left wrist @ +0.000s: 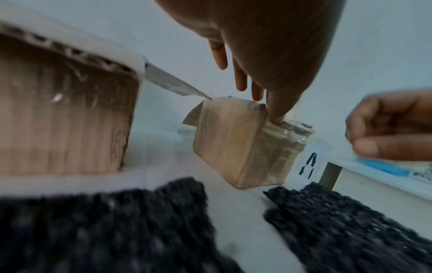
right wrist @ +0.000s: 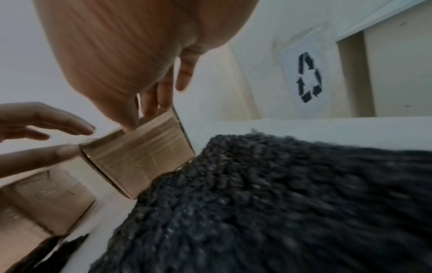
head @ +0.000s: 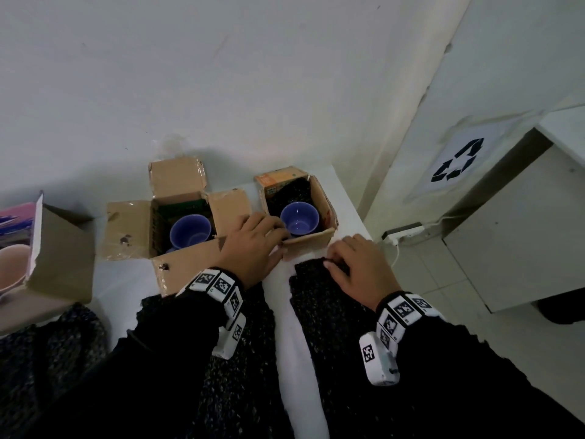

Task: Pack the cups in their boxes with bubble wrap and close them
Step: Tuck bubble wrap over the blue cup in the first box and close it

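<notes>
Two open cardboard boxes stand on the white table (head: pixel 126 280), each with a blue cup inside. The larger box (head: pixel 133 229) has its flaps spread, and its cup (head: pixel 190 232) sits inside. The small box (head: pixel 319 239) (left wrist: pixel 233 144) (right wrist: pixel 140 157) is lined with black bubble wrap and holds the other cup (head: pixel 299 218). My left hand (head: pixel 278 239) (right wrist: pixel 70 140) touches the small box's near left corner, with straight fingers over the rim and the thumb on the outside. My right hand (head: pixel 335 255) (left wrist: pixel 378 140) hovers at the far edge of a flat black bubble wrap sheet (head: pixel 323 305) (right wrist: pixel 280 194), fingers loosely curled, nothing seen between them.
More black bubble wrap (head: pixel 240 359) lies under my left forearm and at the near left (head: pixel 47 343). A pink printed box (head: pixel 47 258) stands at the far left. The table ends just right of the small box; a power strip (head: pixel 402 232) lies on the floor beyond.
</notes>
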Demonstrator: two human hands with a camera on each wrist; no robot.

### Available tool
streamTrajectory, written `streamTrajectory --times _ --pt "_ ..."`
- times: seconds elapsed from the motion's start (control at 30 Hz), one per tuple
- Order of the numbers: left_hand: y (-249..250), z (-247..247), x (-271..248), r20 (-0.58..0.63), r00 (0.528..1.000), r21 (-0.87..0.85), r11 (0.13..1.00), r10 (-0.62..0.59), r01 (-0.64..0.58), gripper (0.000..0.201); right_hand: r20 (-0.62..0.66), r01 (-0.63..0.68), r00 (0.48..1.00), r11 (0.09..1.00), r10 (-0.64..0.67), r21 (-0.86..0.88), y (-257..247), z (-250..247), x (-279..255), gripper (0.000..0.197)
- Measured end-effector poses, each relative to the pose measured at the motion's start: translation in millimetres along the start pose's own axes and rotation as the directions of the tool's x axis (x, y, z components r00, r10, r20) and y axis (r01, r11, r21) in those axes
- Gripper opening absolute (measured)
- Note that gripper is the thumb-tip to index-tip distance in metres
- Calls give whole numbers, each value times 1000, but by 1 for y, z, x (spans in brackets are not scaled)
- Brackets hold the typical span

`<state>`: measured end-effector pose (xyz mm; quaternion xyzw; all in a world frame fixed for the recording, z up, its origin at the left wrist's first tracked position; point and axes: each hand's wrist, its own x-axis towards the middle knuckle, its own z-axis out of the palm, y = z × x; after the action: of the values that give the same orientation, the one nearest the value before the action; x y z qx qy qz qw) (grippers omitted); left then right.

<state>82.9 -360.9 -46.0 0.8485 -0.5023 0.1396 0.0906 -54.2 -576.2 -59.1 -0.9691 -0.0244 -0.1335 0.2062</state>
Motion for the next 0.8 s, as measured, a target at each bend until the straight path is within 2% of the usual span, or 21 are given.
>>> streamTrajectory --times 0.07,0.13,0.17,0.2,0.33,0.4,0.43,0.5,0.57,0.63,0.67,0.7,0.77,0.8 --pt "22 -1 -10 -74 996 -59 997 -47 42 29 248 -74 966 997 68 17 8 1 -23 35" --pt "46 1 -22 -95 992 -108 992 -80 69 25 483 -106 863 989 144 -106 14 5 -43 69" --pt "58 3 -28 -81 993 -123 989 -90 79 25 534 -106 825 979 183 -173 15 6 -51 80" --pt "68 6 -34 -52 994 -134 987 -96 89 26 540 -106 815 970 211 -219 14 7 -56 83" --pt "101 15 -60 118 979 -180 966 -169 188 40 432 -119 874 959 224 -258 6 10 -65 48" --pt "112 15 -71 168 957 -201 942 -238 270 54 344 -170 912 970 221 -172 3 10 -68 36" --pt "116 14 -74 195 940 -234 917 -280 322 65 279 -214 934 975 221 -58 2 8 -70 31" --pt "124 11 -79 267 893 -359 823 -361 440 88 148 -293 953 932 265 215 -5 0 -70 29" --pt "132 6 -78 339 852 -505 687 -400 523 108 90 -364 929 842 359 397 -15 -11 -66 29" --pt "143 -2 -73 438 817 -644 504 -375 576 116 100 -429 884 705 457 565 -27 -23 -57 28" --pt "148 -5 -71 490 799 -676 428 -348 600 112 114 -451 860 637 497 625 -34 -28 -53 27" --pt "153 -5 -68 522 790 -679 404 -323 613 101 118 -460 841 582 528 670 -38 -30 -48 25" --pt "159 -2 -67 496 816 -658 484 -296 576 51 118 -449 814 488 568 749 -44 -39 -40 16" --pt "161 -2 -67 458 839 -655 526 -293 542 30 120 -427 812 441 571 789 -47 -46 -38 24"
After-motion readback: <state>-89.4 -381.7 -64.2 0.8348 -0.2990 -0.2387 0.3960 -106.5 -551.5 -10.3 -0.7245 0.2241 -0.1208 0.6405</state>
